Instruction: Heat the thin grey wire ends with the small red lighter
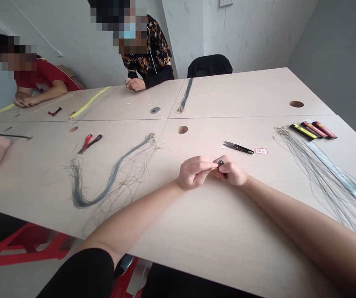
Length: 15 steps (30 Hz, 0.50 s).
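Yellow and red wrappers are showing on three black-ended tubes (314, 129) lying side by side at the far right; they are carrying printing, but I am not managing to read it. One red-edged label (261, 151) is lying just beside the black snips (239, 147), its marks too small for me to make out. Above the near half of the worktop (178, 231), my right grip (234, 173) is wrapping a small dark object (221, 163), leaving its round end exposed. My left grip (193, 173) is pressing thumb and fingertips together right beside that end; whether anything fine is sitting between them, I cannot tell. Grey-green strands (78, 196) are curving across the left side
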Motion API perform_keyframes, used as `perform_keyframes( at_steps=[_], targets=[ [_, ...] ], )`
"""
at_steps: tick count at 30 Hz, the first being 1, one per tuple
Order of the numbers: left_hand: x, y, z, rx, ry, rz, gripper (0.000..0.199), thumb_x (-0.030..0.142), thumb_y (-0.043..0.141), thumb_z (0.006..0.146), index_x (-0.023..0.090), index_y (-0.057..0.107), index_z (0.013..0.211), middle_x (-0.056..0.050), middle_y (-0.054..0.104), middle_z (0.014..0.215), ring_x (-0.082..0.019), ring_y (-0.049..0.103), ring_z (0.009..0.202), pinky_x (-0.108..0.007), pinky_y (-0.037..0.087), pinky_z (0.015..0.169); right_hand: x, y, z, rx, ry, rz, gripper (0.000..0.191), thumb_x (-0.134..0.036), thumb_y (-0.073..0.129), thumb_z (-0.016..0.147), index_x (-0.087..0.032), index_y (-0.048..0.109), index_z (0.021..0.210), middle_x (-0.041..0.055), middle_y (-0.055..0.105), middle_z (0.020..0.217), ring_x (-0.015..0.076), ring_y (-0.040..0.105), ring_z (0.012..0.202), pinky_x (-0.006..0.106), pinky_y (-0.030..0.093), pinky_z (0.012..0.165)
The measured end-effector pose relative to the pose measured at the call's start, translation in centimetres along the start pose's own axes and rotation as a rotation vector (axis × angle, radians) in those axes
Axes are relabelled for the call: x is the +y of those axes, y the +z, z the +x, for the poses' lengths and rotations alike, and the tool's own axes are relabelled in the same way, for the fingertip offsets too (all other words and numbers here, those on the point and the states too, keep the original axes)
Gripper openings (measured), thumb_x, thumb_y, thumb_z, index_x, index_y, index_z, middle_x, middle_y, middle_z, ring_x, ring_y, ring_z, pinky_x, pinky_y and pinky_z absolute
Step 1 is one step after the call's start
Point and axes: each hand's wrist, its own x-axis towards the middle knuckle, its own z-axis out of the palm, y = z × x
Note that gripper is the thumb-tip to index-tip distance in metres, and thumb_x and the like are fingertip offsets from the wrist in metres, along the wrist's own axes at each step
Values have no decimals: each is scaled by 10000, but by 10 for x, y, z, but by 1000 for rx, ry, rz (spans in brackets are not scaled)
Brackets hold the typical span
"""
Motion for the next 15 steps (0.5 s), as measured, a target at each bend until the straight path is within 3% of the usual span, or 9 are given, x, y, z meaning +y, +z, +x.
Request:
perform_keyframes(
  at_steps=[7, 12, 15],
  targets=[
    [-6, -1, -3, -48, 15, -68, 170, 248, 521, 904, 270, 689, 901, -27, 694, 772, -131, 642, 675, -245, 499, 606, -2, -1, -1, -1, 32, 6, 223, -263, 418, 664, -201, 355, 460, -26, 345, 424, 94, 275, 429, 272, 197, 446],
    [-6, -2, -2, -77, -89, -106, 193, 385, 552, 890, 261, 688, 832, -26, 666, 715, -129, 607, 612, -254, 474, 572, -2, 0, -1, -1, 5, 10, 221, -245, 424, 667, -194, 362, 462, -24, 356, 432, 90, 275, 433, 273, 196, 451],
    [-1, 0, 0, -31, -185, -99, 251, 409, 544, 894, 227, 676, 784, -28, 644, 684, -121, 573, 597, -249, 449, 557, -1, 0, 0, 6, -8, 24, 251, -280, 439, 694, -196, 361, 471, -28, 348, 444, 87, 275, 436, 270, 205, 458]
  ],
)
